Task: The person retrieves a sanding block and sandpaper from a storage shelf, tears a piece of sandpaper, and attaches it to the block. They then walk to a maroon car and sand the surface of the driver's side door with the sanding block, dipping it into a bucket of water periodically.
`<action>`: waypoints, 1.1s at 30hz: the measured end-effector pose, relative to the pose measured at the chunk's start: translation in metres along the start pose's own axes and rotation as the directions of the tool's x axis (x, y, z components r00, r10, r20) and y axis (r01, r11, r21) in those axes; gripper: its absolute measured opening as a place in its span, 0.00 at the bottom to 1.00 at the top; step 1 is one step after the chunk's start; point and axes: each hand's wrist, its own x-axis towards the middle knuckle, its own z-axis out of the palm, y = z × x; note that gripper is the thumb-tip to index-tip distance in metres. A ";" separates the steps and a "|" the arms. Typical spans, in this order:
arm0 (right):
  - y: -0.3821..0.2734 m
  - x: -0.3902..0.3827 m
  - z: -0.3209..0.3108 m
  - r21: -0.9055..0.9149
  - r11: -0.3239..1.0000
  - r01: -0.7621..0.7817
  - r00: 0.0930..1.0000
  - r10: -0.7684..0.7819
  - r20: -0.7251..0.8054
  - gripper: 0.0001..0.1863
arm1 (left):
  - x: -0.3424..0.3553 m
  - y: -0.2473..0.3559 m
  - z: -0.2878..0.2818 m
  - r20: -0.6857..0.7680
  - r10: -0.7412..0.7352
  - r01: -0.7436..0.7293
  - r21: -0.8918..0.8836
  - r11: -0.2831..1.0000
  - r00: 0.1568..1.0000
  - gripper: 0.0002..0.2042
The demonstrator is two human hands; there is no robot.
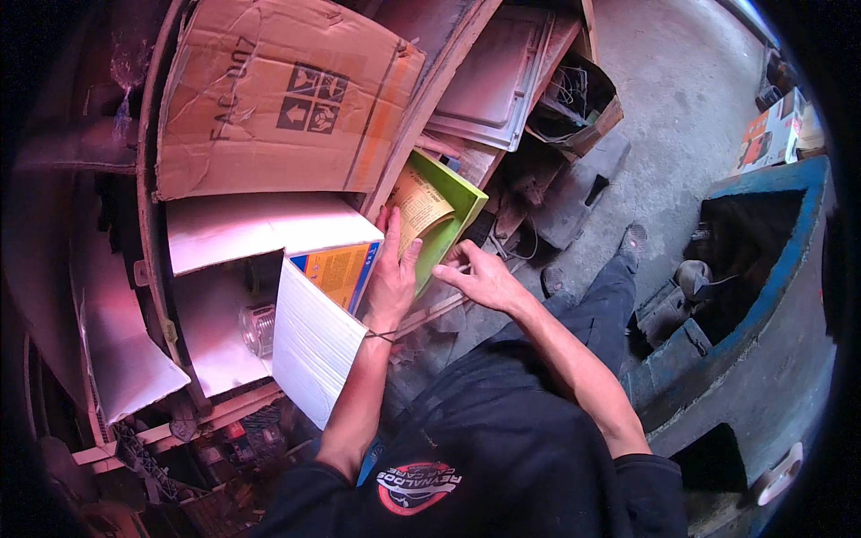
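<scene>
My left hand rests with stretched fingers against the left side of a lime-green box holding a curled yellow printed paper. My right hand grips the green box's lower right edge with bent fingers. Just left of them is a white-topped carton with a blue-and-yellow printed side and a hanging white flap. A clear plastic object lies inside its compartment.
Above are a large cardboard sheet, stacked panels and a box of cables. Grey floor runs along the right, beside a blue-rimmed metal container. Metal parts lie near my feet.
</scene>
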 end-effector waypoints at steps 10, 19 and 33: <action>-0.016 -0.039 -0.030 0.114 0.993 -0.013 0.997 0.022 -0.078 0.21 | -0.034 0.019 -0.015 -0.132 0.136 -0.119 0.128 0.985 0.982 0.22; -0.086 -0.078 -0.006 0.275 0.848 0.454 0.874 -0.364 -0.321 0.19 | -0.060 0.133 -0.085 -0.117 -0.031 -0.002 -0.269 0.963 0.993 0.16; -0.133 -0.168 -0.025 -0.286 0.951 0.117 0.880 -0.233 -0.415 0.25 | -0.059 0.124 -0.070 0.520 0.312 0.518 -0.850 0.096 0.795 0.23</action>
